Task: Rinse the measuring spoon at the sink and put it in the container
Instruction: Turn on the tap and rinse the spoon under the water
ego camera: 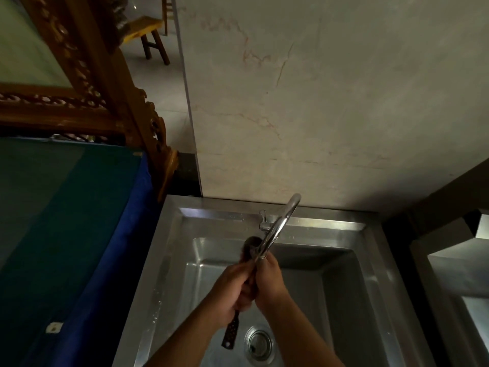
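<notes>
A dark, long-handled measuring spoon (230,331) is held over the basin of a stainless-steel sink (375,274), directly beneath the outlet of a curved chrome tap (277,229). Its flat handle is perforated with a row of small pale holes and ends in a notched tip, which projects downward from below the left hand (232,290). A dark rounded shape, taken to be the bowl, is seen above the hands beside the tap outlet; it is blurred and its detail cannot be told. The middle of the spoon is hidden by the hands.

The grip of the left hand is clamped around the handle. The right hand (270,282) is closed against the spoon from the other side, its fingers pressed to those of the left hand.

The basin is deep, with sloping walls and a wide flat rim on all sides. A round metal drain (258,343) lies on the basin floor, just beside the handle tip in the view. Open room is seen in the basin to both sides of the hands.

The tap spout arches over the hands and touches or nearly touches the right hand's fingers. A small lever (263,217) is seen at the tap base. A blue-edged green surface (66,221) lies left of the sink, a carved wooden frame (105,83) beyond it, and a marbled pale wall (330,102) behind. A wooden stool (148,35) is seen far off.
</notes>
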